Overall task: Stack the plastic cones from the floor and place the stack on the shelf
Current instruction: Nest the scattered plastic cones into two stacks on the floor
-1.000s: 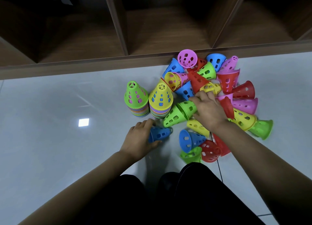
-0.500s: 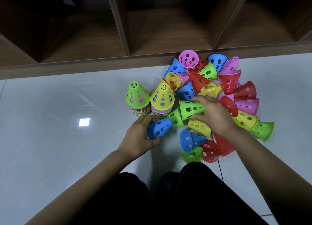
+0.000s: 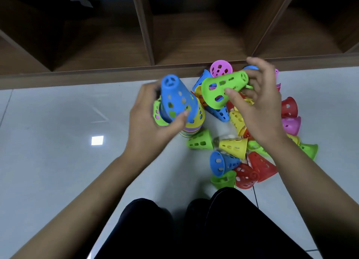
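Blue cone [image 3: 176, 101] lifted off floor [image 3: 58, 161], held in left grip [image 3: 148, 128] | green cone [image 3: 223, 87] raised, held in right grip [image 3: 258, 111]

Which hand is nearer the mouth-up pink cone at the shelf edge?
Right. The right hand, holding a green cone, is just right of the pink cone; the left hand, holding a blue cone, is farther left.

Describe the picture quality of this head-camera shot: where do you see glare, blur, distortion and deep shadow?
Head view: a bright square of glare on the glossy floor; motion blur smears the left hand and its blue cone; the dividers of the shelf fan outward from wide-angle distortion; the shelf's back is in deep shadow.
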